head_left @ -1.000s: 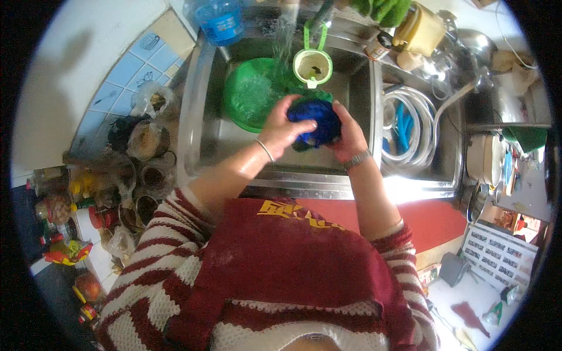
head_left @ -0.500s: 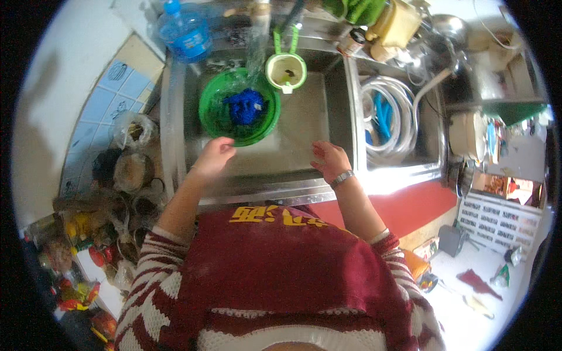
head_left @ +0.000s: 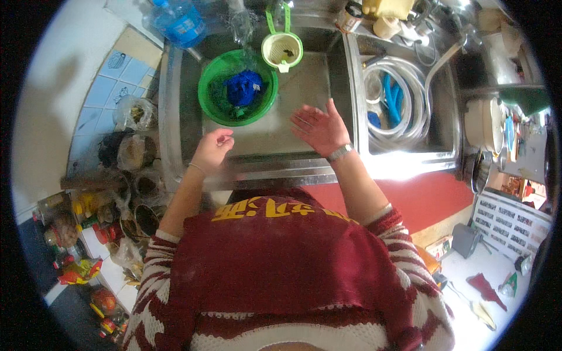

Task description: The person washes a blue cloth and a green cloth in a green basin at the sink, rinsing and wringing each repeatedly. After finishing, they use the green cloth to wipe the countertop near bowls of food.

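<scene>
Our left hand (head_left: pixel 212 149) hovers over the near left part of the stainless steel sink basin (head_left: pixel 275 131), its fingers (head_left: pixel 225 138) loosely curled in and holding nothing. Our right hand (head_left: pixel 319 126) is spread flat, palm up, over the near right part of the same basin, fingers wide apart and empty too, with a metal watch band at the wrist.

The thing nearest both hands is the round green plastic bowl (head_left: pixel 237 88) standing at the far left corner of the basin, just beyond our left hand but not touching it. Inside it lies a crumpled blue cloth (head_left: pixel 243 88), heaped in the middle.

We judge the bowl to be light and stiff, and probably wet and a little slippery given where it sits; its rolled rim looks like the best place to take hold, one hand on each side, or a thumb hooked over the near edge. The cloth looks soft and limp, likely heavier if it is soaked, and it should gather easily if pinched from the top of the heap.

Just right of the bowl, along the far edge, stands a small cream strainer cup with a green handle (head_left: pixel 282 50). A blue plastic water bottle (head_left: pixel 178 23) sits beyond the far left corner.
</scene>
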Demonstrator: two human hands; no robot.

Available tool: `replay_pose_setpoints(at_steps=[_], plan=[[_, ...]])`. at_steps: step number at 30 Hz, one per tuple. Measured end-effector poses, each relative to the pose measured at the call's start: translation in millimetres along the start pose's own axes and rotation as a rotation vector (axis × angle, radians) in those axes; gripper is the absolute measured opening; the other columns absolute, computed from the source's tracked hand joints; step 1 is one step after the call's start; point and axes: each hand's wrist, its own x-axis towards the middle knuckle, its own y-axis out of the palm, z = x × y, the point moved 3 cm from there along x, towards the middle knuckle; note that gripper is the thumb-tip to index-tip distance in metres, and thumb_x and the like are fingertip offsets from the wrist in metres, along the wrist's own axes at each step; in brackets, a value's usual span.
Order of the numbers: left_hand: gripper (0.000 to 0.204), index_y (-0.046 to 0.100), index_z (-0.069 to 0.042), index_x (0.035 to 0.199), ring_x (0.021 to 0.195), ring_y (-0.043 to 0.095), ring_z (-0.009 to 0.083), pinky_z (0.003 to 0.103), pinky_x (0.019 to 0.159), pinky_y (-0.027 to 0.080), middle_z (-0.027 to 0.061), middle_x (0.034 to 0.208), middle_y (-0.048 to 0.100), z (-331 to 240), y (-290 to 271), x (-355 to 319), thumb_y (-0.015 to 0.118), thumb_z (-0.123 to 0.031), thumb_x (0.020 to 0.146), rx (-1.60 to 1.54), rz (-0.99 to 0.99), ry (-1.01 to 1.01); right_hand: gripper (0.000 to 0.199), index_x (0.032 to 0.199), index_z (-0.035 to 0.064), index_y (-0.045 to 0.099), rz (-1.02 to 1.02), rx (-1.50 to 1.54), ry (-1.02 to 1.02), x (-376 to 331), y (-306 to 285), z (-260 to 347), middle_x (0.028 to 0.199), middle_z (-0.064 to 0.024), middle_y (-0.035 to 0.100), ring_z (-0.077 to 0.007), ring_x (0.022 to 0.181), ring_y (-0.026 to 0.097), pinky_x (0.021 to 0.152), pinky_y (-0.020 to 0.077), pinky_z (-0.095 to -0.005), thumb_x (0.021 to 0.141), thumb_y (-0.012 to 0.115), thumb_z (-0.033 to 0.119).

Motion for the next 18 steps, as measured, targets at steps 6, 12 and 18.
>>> replay_pose_setpoints(at_steps=[6,12,18], plan=[[0.033,0.058,0.001,0.119,0.092,0.063,0.0177,0.031,0.083,0.049,0.0111,0.101,0.067,5,0,24,0.062,-0.013,0.09,0.129,0.069,-0.059,0.027,0.103,0.0007,0.062,0.017,-1.078,-0.388,40,34,-7,0.114,-0.0164,0.06,-0.0345,0.116,0.05,0.098,0.0418,-0.048,0.094,0.054,0.024],[0.023,0.065,-0.002,0.107,0.087,0.067,0.028,0.034,0.079,0.052,0.0171,0.094,0.069,36,-14,120,0.061,-0.013,0.087,0.18,-0.162,0.012,0.038,0.114,0.0062,0.058,-0.08,-2.163,-0.931,88,69,-37,0.12,-0.0147,0.056,-0.036,0.109,0.054,0.09,0.0489,-0.0437,0.076,0.06,0.001],[0.034,0.064,-0.011,0.111,0.115,0.052,0.0378,0.049,0.096,0.042,0.0156,0.116,0.061,44,15,213,0.069,-0.019,0.079,0.695,-0.228,0.427,0.039,0.121,0.0057,0.055,0.034,-2.419,-0.657,155,61,-71,0.126,-0.0142,0.053,-0.0324,0.123,0.048,0.102,0.0414,-0.0465,0.086,0.059,0.023]])
